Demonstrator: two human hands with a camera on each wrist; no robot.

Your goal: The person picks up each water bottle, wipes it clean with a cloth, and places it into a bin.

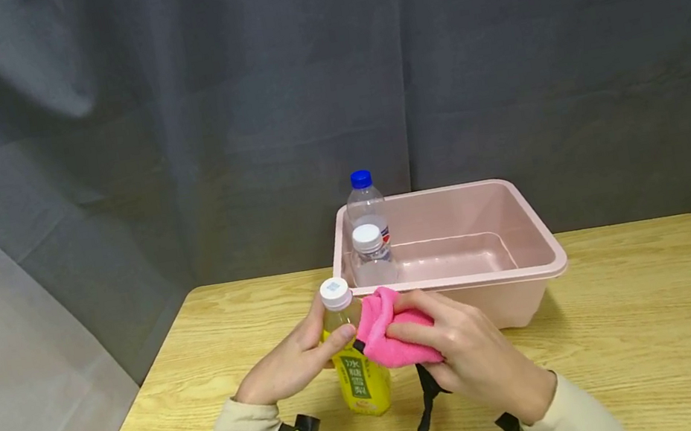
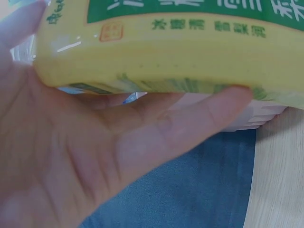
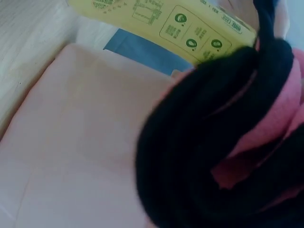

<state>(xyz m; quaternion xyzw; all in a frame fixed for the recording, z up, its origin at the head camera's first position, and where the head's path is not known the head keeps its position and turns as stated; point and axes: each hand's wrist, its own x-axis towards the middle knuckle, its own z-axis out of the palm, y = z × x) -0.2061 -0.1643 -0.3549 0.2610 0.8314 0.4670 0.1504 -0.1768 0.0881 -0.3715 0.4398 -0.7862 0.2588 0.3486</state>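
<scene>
A drink bottle point(image 1: 360, 375) with a yellow label and white cap is held slightly tilted in front of the bin. My left hand point(image 1: 294, 359) grips it near its shoulder, thumb across the front; the left wrist view shows the fingers behind the yellow label point(image 2: 166, 57). My right hand point(image 1: 467, 339) pinches a bunched pink cloth point(image 1: 391, 332) with black edging, close against the bottle's right side. In the right wrist view the black edging point(image 3: 190, 137) hides much of the cloth, and the bottle's printed back point(image 3: 180, 28) shows above it.
Behind the hands stands a pink plastic bin point(image 1: 464, 279) on the wooden table point(image 1: 662, 331). At its left end are a clear bottle with a blue cap point(image 1: 361, 180) and one with a white cap point(image 1: 367, 238). A grey curtain point(image 1: 274, 106) hangs behind.
</scene>
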